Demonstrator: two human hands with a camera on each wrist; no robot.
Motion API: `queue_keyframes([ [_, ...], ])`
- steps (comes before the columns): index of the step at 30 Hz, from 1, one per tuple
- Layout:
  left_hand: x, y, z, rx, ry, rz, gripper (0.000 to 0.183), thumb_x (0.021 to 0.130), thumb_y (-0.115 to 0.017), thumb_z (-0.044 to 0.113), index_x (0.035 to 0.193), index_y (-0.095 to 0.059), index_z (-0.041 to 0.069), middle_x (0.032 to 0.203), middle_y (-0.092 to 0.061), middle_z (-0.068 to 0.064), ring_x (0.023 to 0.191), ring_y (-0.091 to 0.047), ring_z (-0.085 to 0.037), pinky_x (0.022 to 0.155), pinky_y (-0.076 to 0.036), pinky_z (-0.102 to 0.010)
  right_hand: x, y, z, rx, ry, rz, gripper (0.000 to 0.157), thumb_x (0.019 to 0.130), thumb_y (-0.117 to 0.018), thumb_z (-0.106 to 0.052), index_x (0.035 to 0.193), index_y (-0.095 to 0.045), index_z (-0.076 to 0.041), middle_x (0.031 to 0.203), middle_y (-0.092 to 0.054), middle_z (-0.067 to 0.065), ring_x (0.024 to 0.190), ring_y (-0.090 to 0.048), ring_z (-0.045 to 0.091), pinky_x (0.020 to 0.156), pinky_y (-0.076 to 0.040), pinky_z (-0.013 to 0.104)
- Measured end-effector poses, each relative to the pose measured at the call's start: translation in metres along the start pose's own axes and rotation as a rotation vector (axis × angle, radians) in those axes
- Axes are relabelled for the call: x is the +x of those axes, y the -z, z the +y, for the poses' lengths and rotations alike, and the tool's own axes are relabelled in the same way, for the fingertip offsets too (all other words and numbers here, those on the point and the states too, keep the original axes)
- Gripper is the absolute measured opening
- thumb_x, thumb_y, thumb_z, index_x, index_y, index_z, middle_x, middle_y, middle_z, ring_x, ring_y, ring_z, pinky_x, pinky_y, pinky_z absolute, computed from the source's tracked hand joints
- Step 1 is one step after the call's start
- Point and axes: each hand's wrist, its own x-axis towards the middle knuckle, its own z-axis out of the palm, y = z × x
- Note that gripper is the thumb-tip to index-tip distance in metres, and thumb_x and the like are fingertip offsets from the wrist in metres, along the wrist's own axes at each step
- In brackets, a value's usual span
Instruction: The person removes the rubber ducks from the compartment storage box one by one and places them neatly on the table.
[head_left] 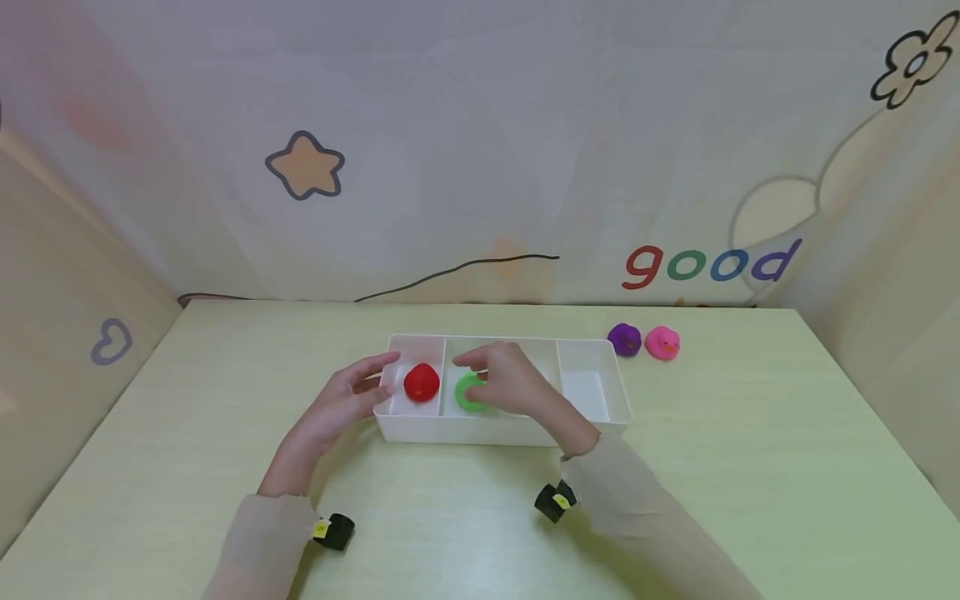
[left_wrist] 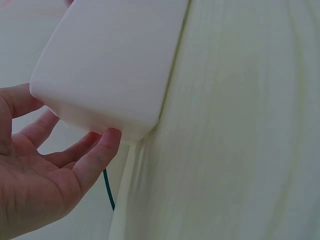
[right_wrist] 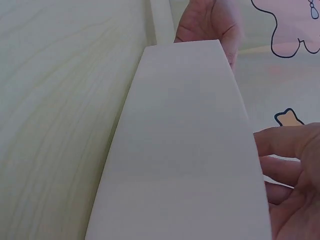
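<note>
Left hand (head_left: 347,403), fingers spread, touches the tray's (head_left: 457,430) left end; right hand (head_left: 513,380), fingers apart, straddles the green toy (head_left: 466,382), probably light, soft, best pinched by its sides.

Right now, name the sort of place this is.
Probably an indoor play or filming corner: a printed greyish cloth backdrop reading "good", a white rectangular divided tray and a small pink toy duck.
</note>
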Motion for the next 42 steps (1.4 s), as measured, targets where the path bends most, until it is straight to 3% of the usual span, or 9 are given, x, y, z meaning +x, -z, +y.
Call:
queue_keyframes([
  [8, -0.001, 0.001, 0.002, 0.004, 0.0, -0.003, 0.05, 0.091, -0.051, 0.009, 0.139, -0.037, 0.011, 0.142, -0.03, -0.019, 0.125, -0.036, -0.038, 0.091, -0.045, -0.044, 0.01, -0.009, -0.008, -0.312, -0.02, -0.054, 0.027, 0.073, -0.062, 0.006, 0.099, -0.068, 0.004, 0.097, -0.067, 0.013, 0.076, -0.054, 0.02, 0.062, -0.04, 0.024],
  [13, -0.001, 0.001, 0.002, 0.003, -0.003, -0.006, 0.05, 0.092, -0.05, 0.009, 0.139, -0.036, 0.011, 0.142, -0.03, -0.019, 0.124, -0.036, -0.038, 0.091, -0.045, -0.045, 0.011, -0.015, -0.015, -0.469, -0.047, -0.073, 0.011, 0.073, -0.06, 0.009, 0.069, -0.062, -0.001, 0.058, -0.046, 0.001, 0.056, -0.032, 0.014, 0.047, -0.027, 0.021],
  [15, -0.001, 0.001, 0.002, 0.0, 0.0, -0.006, 0.05, 0.092, -0.05, 0.009, 0.139, -0.036, 0.012, 0.142, -0.03, -0.018, 0.125, -0.036, -0.037, 0.091, -0.045, -0.045, 0.011, -0.017, -0.017, -0.527, -0.05, -0.088, 0.016, 0.074, -0.061, 0.007, 0.064, -0.057, -0.004, 0.053, -0.038, 0.0, 0.054, -0.031, 0.013, 0.045, -0.027, 0.02],
  [19, -0.001, 0.001, 0.001, -0.006, 0.005, -0.003, 0.05, 0.092, -0.05, 0.009, 0.139, -0.037, 0.012, 0.142, -0.03, -0.018, 0.124, -0.037, -0.037, 0.09, -0.045, -0.044, 0.014, -0.022, -0.018, -0.605, -0.056, -0.102, 0.014, 0.076, -0.065, 0.002, 0.067, -0.057, -0.006, 0.054, -0.045, 0.001, 0.054, -0.037, 0.014, 0.045, -0.032, 0.019],
  [25, -0.001, 0.001, 0.001, -0.004, 0.012, 0.001, 0.05, 0.092, -0.05, 0.009, 0.139, -0.037, 0.013, 0.142, -0.031, -0.017, 0.123, -0.037, -0.037, 0.09, -0.045, -0.044, 0.016, -0.023, -0.015, -0.604, -0.038, -0.09, 0.013, 0.075, -0.066, 0.001, 0.067, -0.058, -0.006, 0.054, -0.045, 0.001, 0.054, -0.037, 0.013, 0.044, -0.031, 0.019],
  [32, 0.001, 0.0, 0.001, -0.004, 0.018, 0.001, 0.05, 0.091, -0.051, 0.01, 0.139, -0.037, 0.013, 0.141, -0.032, -0.017, 0.123, -0.038, -0.036, 0.09, -0.046, -0.043, 0.011, -0.012, -0.009, -0.548, 0.093, 0.007, 0.018, 0.073, -0.062, 0.002, 0.06, -0.055, -0.008, 0.053, -0.027, -0.003, 0.053, -0.026, 0.012, 0.045, -0.023, 0.019],
  [34, 0.0, 0.0, 0.001, -0.004, 0.017, 0.001, 0.05, 0.091, -0.051, 0.01, 0.139, -0.037, 0.013, 0.141, -0.032, -0.017, 0.123, -0.038, -0.036, 0.09, -0.046, -0.043, 0.01, -0.009, -0.007, -0.516, 0.11, 0.026, 0.006, 0.074, -0.065, -0.001, 0.071, -0.065, -0.006, 0.056, -0.041, -0.003, 0.056, -0.033, 0.012, 0.048, -0.028, 0.019],
  [37, 0.0, 0.0, 0.002, -0.008, 0.012, -0.001, 0.05, 0.091, -0.051, 0.009, 0.139, -0.037, 0.013, 0.141, -0.032, -0.017, 0.123, -0.038, -0.036, 0.09, -0.046, -0.043, 0.007, -0.005, -0.006, -0.445, 0.113, 0.047, 0.019, 0.074, -0.069, -0.005, 0.093, -0.071, -0.006, 0.074, -0.062, 0.001, 0.065, -0.048, 0.013, 0.054, -0.038, 0.019],
  [42, -0.001, 0.0, 0.002, -0.012, -0.003, -0.011, 0.05, 0.092, -0.05, 0.01, 0.139, -0.037, 0.011, 0.141, -0.032, -0.018, 0.122, -0.039, -0.037, 0.091, -0.045, -0.044, 0.003, 0.0, -0.003, -0.242, 0.165, 0.08, 0.024, 0.073, -0.072, -0.004, 0.097, -0.071, -0.004, 0.09, -0.067, 0.006, 0.07, -0.056, 0.013, 0.057, -0.044, 0.016],
])
